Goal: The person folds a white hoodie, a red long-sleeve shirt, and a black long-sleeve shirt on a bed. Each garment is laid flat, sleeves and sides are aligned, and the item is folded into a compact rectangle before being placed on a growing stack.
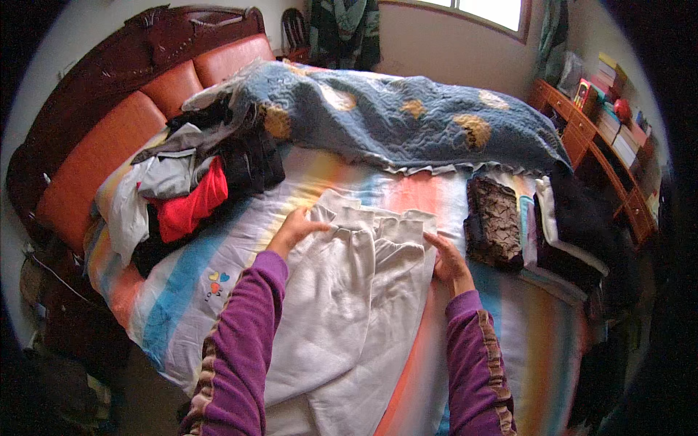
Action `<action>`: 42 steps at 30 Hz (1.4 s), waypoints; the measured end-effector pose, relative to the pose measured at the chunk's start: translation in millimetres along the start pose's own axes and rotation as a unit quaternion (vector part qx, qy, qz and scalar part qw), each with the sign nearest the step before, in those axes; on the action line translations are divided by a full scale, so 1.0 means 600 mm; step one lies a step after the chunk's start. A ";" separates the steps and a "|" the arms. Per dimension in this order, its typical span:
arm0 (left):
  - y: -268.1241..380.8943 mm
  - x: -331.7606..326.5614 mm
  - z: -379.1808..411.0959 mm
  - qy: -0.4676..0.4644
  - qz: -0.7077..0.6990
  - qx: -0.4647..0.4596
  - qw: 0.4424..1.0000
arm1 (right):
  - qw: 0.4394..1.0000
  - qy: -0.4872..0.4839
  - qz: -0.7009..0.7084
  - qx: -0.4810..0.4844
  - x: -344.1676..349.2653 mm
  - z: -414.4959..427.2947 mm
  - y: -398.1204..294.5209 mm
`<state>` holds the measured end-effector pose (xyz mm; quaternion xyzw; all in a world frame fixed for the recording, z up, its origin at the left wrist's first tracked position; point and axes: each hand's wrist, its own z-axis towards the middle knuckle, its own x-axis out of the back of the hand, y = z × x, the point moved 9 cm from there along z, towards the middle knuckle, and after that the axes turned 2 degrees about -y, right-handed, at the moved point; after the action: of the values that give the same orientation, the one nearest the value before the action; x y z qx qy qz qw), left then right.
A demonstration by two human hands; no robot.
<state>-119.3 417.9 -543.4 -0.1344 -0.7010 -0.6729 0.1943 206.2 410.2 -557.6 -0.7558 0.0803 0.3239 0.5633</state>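
A white garment (332, 294) with ribbed cuffs (354, 218) lies spread before me on the striped bedsheet. It looks like sweatpants, with the cuffs at the far end. My left hand (297, 229) grips the garment's left edge near the cuffs, thumb on top and fingers partly hidden. On the opposite side, my right hand (451, 262) holds the edge just below the cuffs, its fingertips hidden by the fabric. Purple sleeves cover both forearms.
Loose clothes, including a red piece (193, 204), are heaped at the left. Folded clothes (493, 223) lie at the right. A blue patterned quilt (381, 114) crosses the far side. The leather-padded headboard (103, 169) and a wooden desk (578, 128) flank the bed.
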 end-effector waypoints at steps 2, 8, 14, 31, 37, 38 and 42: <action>0.030 -0.036 0.016 -0.060 -0.113 0.026 0.991 | 0.992 0.070 -0.105 0.013 0.002 0.001 -0.026; 0.004 -0.064 0.036 -0.110 -0.213 0.110 0.965 | 0.974 0.088 -0.207 0.036 0.005 0.045 -0.027; 0.103 0.014 -0.016 -0.094 -0.263 0.000 0.960 | 0.949 0.036 -0.221 0.220 -0.075 -0.033 -0.089; 0.054 0.146 -0.308 0.013 0.252 -0.217 0.943 | 0.627 -0.076 -0.695 0.342 -0.176 -0.311 -0.003; -0.028 0.069 -0.256 -0.103 -0.083 0.151 0.980 | 0.976 0.112 -0.184 -0.039 -0.021 -0.215 0.033; -0.014 0.053 -0.253 -0.129 -0.130 0.135 0.974 | 0.983 0.087 -0.148 -0.067 -0.001 -0.201 0.045; 0.007 0.021 -0.262 -0.168 -0.257 0.123 0.944 | 0.979 0.056 -0.140 -0.138 -0.088 -0.214 0.070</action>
<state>-114.2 260.4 -531.0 -0.0358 -0.8114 -0.5762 -0.0909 196.1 266.6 -540.5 -0.8472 -0.0405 0.2063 0.4879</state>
